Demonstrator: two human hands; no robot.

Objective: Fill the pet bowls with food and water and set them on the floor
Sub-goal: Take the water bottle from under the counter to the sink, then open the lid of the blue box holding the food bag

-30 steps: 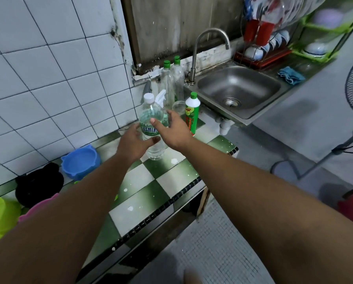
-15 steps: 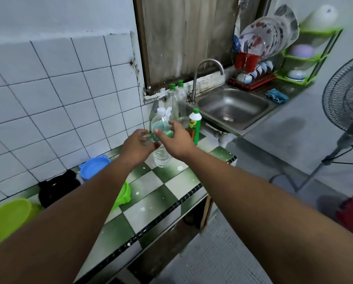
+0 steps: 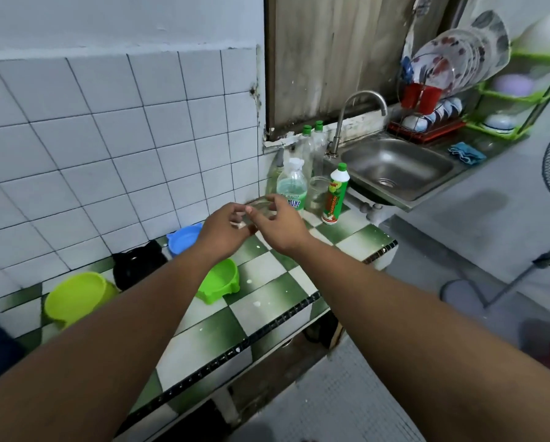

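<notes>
Head view: bottle (image 3: pixel 292 190) between hands (image 3: pixel 225 229)

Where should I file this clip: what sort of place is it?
Most likely a home kitchen: a steel sink with a tap, a dish rack stacked with plates beside it, and a tiled counter carrying a green pet bowl.

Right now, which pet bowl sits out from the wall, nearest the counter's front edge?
The green bowl, out on the counter. The blue bowl, black bowl and lime bowl all sit back by the wall.
</notes>
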